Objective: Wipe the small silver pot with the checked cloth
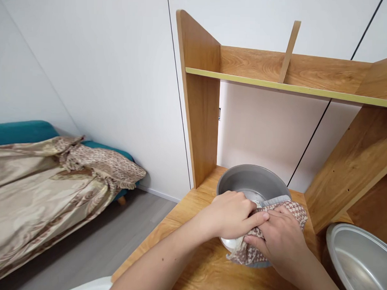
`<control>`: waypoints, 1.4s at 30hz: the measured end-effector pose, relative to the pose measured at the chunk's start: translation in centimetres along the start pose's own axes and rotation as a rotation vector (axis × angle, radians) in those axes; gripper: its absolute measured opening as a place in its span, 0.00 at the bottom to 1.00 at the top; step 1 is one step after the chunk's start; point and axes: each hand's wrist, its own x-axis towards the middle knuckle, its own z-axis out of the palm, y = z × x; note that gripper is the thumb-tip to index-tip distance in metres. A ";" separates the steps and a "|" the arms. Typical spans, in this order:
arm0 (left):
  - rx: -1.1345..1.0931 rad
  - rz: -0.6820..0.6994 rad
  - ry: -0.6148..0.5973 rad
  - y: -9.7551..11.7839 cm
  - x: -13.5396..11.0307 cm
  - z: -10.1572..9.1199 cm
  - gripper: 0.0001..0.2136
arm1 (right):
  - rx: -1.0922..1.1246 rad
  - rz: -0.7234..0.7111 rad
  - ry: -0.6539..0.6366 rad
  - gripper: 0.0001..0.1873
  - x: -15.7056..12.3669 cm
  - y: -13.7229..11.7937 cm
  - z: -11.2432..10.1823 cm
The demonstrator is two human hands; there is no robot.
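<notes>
A round grey metal pot (254,175) stands on the wooden desk, its inside partly visible. Draped over its near right side is a brown-and-white patterned cloth (248,252) with a grey-blue border. My left hand (237,215) lies over the pot's near rim, fingers curled at the cloth's edge and thumb reaching across to my right hand. My right hand (282,234) presses and grips the cloth against the pot's side, its thumb on the fabric. Both hands hide much of the near rim, and the left fingertips are partly hidden.
An oval metal pan or lid (364,259) lies at the right. Wooden shelving (199,119) rises behind the desktop (194,198). Part of a white object (93,286) shows at the bottom edge. To the left is a teal sofa (24,131) under a patterned cover (40,198).
</notes>
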 end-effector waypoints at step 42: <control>-0.002 0.022 0.027 0.0 0.0 -0.2 0.34 | -0.087 -0.012 0.126 0.19 0.3 -0.2 0.4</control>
